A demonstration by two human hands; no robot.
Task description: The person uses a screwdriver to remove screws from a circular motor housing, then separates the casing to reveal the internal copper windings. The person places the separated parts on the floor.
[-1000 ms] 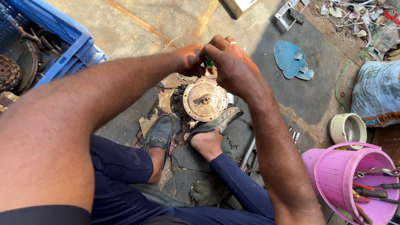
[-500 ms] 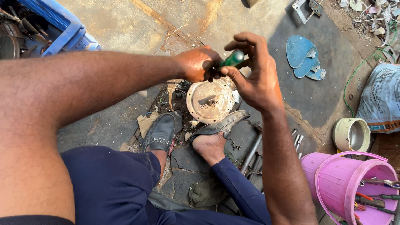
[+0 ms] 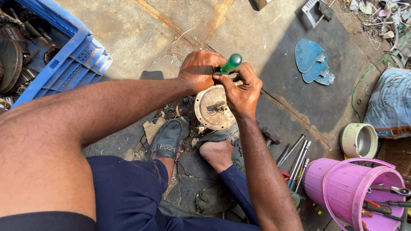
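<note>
Since half a second ago we see the green-handled screwdriver (image 3: 231,63) tilted more upright, its handle now poking above both hands, and the blue crate (image 3: 72,55) has slid further into sight at upper left. From the head view, our left hand (image 3: 200,70) and right hand (image 3: 240,87) press together, both clamped on the screwdriver above the round metal cover (image 3: 212,109), which lies on the ground just beyond the black shoe (image 3: 168,139) and bare foot (image 3: 217,154). Loose rods (image 3: 295,156) lie beside the pink bucket (image 3: 342,188) at lower right.
</note>
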